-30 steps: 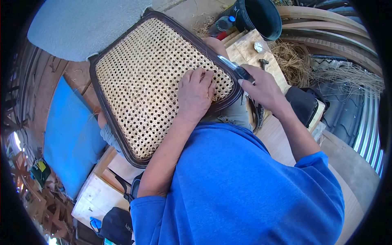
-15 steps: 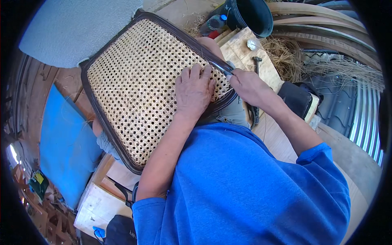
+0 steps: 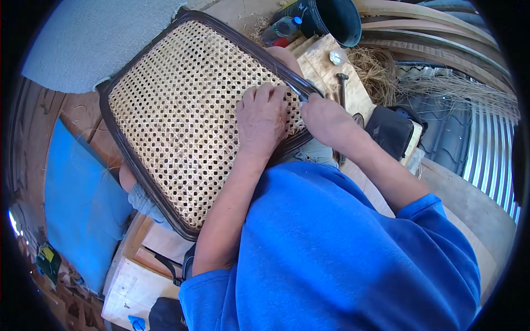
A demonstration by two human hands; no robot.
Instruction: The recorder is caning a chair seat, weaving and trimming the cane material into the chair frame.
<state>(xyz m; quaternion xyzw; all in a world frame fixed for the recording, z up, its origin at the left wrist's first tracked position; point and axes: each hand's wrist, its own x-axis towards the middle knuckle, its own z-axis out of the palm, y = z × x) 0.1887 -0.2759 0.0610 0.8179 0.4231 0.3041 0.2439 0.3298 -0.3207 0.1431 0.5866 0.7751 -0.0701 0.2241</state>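
A woven cane panel [image 3: 176, 110] in a dark brown frame rests across my lap. My left hand [image 3: 259, 118] lies on the weave near its right side, fingers slightly bent and apart, pressing on the cane. Just right of it, my right hand [image 3: 326, 118] grips a knife [image 3: 298, 89] with a bright blade, laid along the inner edge of the frame by the upper right corner. My fingers hide the knife's handle.
A wooden board [image 3: 356, 94] on my right holds a metal tool [image 3: 341, 91] and small silver object [image 3: 335, 58]. Beyond are a dark bucket [image 3: 345, 25], bottle [image 3: 279, 33], fibre bundle [image 3: 372, 69] and curved strips [image 3: 425, 38]. A blue sheet [image 3: 77, 204] lies left.
My right hand and knife have moved left and lower against the frame's edge, beside my left hand. The left hand stays on the weave. The whole view has shifted slightly.
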